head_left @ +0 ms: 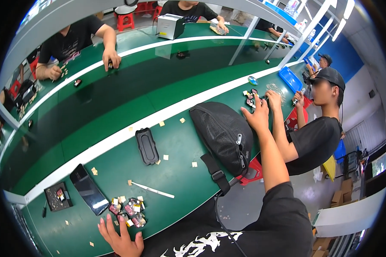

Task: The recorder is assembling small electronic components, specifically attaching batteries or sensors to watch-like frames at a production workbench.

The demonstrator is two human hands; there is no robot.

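Note:
My left hand (pixel 121 239) rests at the table's near edge with its fingers spread, holding nothing. Just beyond its fingertips lies a pile of small black-framed modules (pixel 128 210) with pink, yellow and white faces. My right arm stretches far across to the right, past a black mesh bag (pixel 218 128). There my right hand (pixel 258 116) has its fingers apart, with the fingertips at a second cluster of similar small modules (pixel 249 95). Nothing is visibly gripped in it. Near the left pile lie a dark phone-like slab (pixel 89 188) and a thin white stick-like tool (pixel 154 189).
A black oblong tray (pixel 147 145) sits mid-table among scattered cream squares. A black box (pixel 58 196) holds one module at left. A co-worker sits to my right, one hand (pixel 275 99) beside mine, near a blue tray (pixel 290 79). Others work across the dark green belt (pixel 128 94).

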